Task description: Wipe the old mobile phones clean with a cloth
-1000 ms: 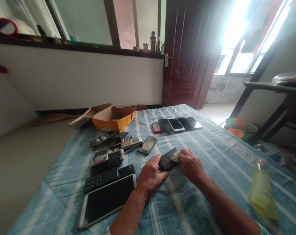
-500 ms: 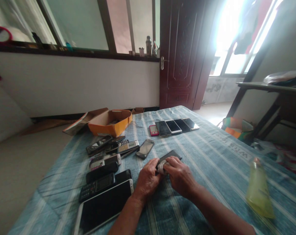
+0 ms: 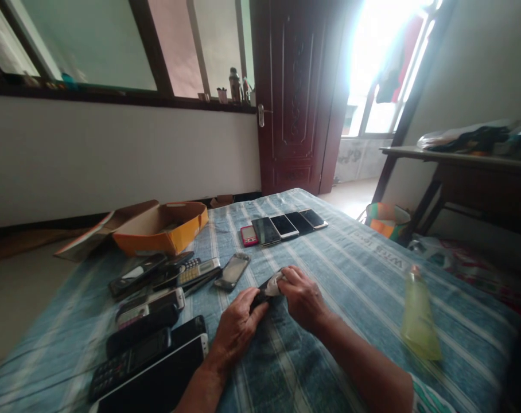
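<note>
My left hand (image 3: 240, 322) grips the near end of a dark mobile phone (image 3: 257, 297), held just over the striped blue cloth. A crumpled whitish cloth (image 3: 275, 283) is pinched in my right hand (image 3: 302, 295) and pressed against the phone's far end. Much of that phone is covered by fingers and cloth. Beyond my left hand lies a grey touchscreen phone (image 3: 233, 271). Several old phones, among them a black keypad phone (image 3: 129, 361), lie in a loose pile to the left. A large white-edged tablet or phone (image 3: 157, 378) is nearest to my left forearm.
An open orange box (image 3: 161, 232) stands at the far left. A red phone (image 3: 249, 236) and several flat smartphones (image 3: 284, 226) form a row at the back. On the right stands a yellowish bottle (image 3: 419, 315). The blue striped cloth (image 3: 342, 275) covers the surface.
The view has swung right, so things appear further left. The phone, flatter before, is now tilted and more hidden by my hands; the cloth has shifted toward its far end.
</note>
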### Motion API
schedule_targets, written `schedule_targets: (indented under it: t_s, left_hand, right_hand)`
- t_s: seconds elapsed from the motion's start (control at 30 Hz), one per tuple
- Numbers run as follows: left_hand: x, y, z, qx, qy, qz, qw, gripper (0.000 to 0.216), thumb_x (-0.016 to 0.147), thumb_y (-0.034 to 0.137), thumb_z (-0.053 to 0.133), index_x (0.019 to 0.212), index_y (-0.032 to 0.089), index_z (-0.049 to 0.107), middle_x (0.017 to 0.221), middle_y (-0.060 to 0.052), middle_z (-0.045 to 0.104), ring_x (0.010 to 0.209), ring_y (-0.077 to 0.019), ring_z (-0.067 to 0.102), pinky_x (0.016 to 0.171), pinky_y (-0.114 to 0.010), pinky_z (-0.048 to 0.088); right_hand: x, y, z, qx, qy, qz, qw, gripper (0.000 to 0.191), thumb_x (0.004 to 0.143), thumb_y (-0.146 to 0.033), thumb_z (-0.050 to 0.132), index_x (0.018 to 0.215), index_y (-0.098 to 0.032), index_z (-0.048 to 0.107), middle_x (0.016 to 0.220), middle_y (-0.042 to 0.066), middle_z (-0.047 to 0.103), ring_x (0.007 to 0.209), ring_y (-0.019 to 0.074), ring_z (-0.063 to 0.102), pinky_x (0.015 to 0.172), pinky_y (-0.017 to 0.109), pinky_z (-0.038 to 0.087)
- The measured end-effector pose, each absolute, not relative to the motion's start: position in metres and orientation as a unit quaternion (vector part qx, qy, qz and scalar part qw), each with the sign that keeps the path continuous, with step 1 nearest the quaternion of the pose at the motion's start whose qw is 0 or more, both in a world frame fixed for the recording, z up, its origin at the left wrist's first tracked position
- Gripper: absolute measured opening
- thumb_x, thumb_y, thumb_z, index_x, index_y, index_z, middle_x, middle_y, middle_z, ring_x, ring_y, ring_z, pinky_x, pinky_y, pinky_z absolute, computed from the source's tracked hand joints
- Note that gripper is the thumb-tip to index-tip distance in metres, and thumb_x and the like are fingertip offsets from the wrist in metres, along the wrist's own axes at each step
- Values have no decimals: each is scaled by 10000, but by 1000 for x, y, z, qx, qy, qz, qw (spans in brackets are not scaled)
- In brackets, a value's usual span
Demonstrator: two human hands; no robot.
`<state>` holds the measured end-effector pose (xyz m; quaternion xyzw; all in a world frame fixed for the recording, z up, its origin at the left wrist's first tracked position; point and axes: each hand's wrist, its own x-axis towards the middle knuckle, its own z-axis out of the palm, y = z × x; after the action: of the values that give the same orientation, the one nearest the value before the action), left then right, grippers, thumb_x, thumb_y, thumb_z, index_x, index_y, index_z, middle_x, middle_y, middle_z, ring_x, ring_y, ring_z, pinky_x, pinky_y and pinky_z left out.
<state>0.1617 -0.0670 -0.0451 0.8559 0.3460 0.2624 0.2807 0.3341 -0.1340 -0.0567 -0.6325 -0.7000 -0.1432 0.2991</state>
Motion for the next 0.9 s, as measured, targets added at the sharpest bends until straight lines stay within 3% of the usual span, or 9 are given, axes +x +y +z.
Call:
schedule_targets:
  t_s: [0.27,0.37,0.53,0.9]
  left_hand:
    - [161,-60,-52,849,367,264,274,422,853,447,460,1096,158,646,1184,-111,673,1131,-268,621,996,-407,490]
    - [160,-61,-51,844,362,269,289,430,873,478,429,1088,176,647,1156,-102,683,1096,-259,635,982,-399,495]
    - [160,-61,-49,843,346,271,309,474,883,526,382,1097,190,638,1153,-104,682,1091,-253,635,977,-394,496]
    - [162,-54,-53,841,397,247,271,589,825,539,392,1137,110,650,1215,-138,664,1163,-281,612,1038,-398,467]
  right_hand:
    - [358,-131,-51,-687,-621,-167,339,306,882,-30,410,830,-184,668,989,86,614,983,198,520,857,291,467]
    - [336,-136,-48,-621,-661,-188,378,336,915,-60,359,881,-180,670,1032,99,604,1042,203,513,908,315,465]
    - [306,-136,-50,-522,-744,-194,369,312,953,-132,352,915,-179,658,988,97,589,1005,205,517,826,309,497]
    - [366,-115,-62,-665,-619,-198,369,278,867,-34,436,797,-193,654,995,86,609,982,204,533,816,286,493]
